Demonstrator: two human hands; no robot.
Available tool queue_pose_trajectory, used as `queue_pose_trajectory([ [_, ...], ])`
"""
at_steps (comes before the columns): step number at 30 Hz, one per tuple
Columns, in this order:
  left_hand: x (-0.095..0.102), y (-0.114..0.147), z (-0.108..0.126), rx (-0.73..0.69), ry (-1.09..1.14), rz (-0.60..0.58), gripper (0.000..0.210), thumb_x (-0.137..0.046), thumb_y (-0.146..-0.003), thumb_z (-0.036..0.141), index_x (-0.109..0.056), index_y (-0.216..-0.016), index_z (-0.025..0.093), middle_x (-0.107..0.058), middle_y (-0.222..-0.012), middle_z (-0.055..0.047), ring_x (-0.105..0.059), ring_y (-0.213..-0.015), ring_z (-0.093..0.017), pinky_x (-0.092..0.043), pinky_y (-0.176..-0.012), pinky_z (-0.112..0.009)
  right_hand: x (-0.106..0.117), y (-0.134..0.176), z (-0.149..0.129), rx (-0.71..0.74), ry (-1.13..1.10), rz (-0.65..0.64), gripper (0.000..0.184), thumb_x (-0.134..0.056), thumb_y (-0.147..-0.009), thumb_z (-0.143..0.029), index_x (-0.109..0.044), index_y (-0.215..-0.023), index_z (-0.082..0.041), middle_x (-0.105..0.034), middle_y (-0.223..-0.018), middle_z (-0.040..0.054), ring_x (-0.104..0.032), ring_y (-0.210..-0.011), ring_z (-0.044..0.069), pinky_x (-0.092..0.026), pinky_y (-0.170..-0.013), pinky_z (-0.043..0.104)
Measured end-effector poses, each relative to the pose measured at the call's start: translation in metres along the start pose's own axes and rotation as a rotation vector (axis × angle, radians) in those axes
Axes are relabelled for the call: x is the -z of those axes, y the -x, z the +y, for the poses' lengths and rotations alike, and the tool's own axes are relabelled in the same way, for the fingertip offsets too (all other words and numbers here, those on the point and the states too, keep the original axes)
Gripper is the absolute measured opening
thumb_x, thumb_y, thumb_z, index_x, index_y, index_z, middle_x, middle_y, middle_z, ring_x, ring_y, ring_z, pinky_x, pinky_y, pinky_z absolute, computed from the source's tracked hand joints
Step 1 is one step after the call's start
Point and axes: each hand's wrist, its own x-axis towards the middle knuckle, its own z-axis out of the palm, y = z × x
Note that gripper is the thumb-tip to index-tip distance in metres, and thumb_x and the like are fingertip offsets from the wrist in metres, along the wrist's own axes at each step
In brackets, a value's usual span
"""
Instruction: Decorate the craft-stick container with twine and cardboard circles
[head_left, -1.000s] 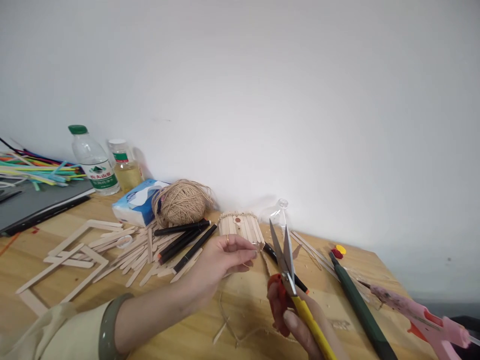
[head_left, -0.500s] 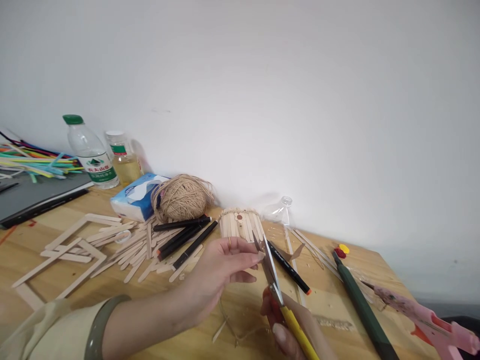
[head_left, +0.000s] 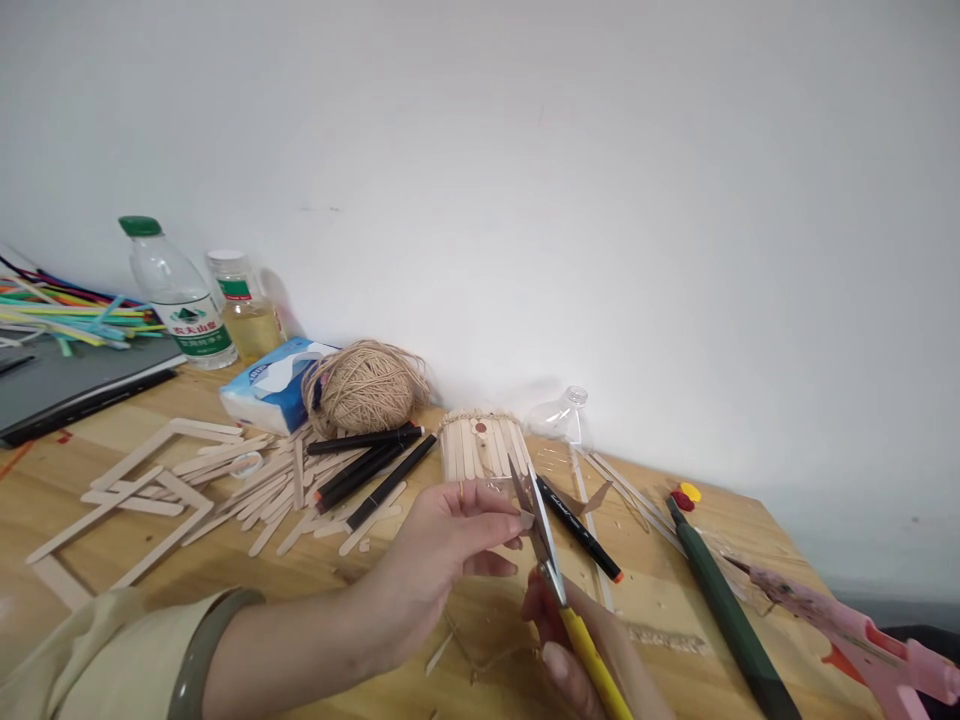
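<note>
My right hand (head_left: 562,650) grips a pair of scissors (head_left: 589,655) by the yellow handle, blades pointing up and slightly apart. Thumb and fingers of my left hand (head_left: 457,535) are pinched together right beside the blades. Whatever lies between those fingertips is too small to make out. Behind the blades stands a craft-stick holder (head_left: 480,450) with a twine band round its top and a brown dot on its front. A thin piece of twine (head_left: 472,665) lies on the table below my hands.
Left of my hands lie loose craft sticks (head_left: 277,500), black markers (head_left: 367,470), a twine ball (head_left: 367,385) and a tissue pack (head_left: 274,385). A water bottle (head_left: 180,300) stands behind. On the right are a dark green tool (head_left: 727,610) and a pink glue gun (head_left: 832,620).
The view has tilted slightly, so the things sit a little higher in it. Both hands and the scissors hold nearly the same pose, the fingertips still beside the blades.
</note>
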Motion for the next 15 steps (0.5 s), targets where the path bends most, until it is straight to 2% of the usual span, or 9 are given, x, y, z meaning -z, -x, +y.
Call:
queue_pose_trajectory([
  [8,-0.0028,0.0013,0.0013,-0.003,0.03,0.032,0.011,-0.073,-0.058,0.017,-0.065,-0.063,0.012,-0.063,-0.07,-0.002,-0.055,-0.066,-0.01,-0.046,-0.057,-0.019,-0.0019,0.0018,0.0035,0.054,-0.028,0.066,0.061,-0.043,-0.071,-0.078,-0.053,-0.084,-0.02,-0.048,-0.067,-0.0007,-0.043,-0.059,0.014,-0.036,-0.055,0.024],
  [12,-0.0037,0.0026,0.0022,-0.01,0.019,0.04,0.012,-0.074,-0.057,0.019,-0.065,-0.062,0.012,-0.062,-0.068,-0.002,-0.054,-0.065,-0.01,-0.046,-0.056,-0.02,-0.0015,0.0034,0.0031,0.083,-0.032,0.064,0.051,-0.048,-0.075,-0.07,-0.055,-0.088,-0.02,-0.049,-0.072,0.0005,-0.046,-0.061,0.015,-0.039,-0.055,0.024],
  [15,-0.0041,0.0037,0.0023,-0.01,0.022,0.058,0.013,-0.074,-0.056,0.018,-0.064,-0.062,0.012,-0.062,-0.066,-0.001,-0.055,-0.064,-0.01,-0.046,-0.056,-0.02,-0.0006,0.004,0.0003,0.107,-0.035,0.059,0.052,-0.046,-0.077,-0.069,-0.055,-0.088,-0.02,-0.049,-0.073,0.0009,-0.046,-0.063,0.014,-0.041,-0.058,0.024],
])
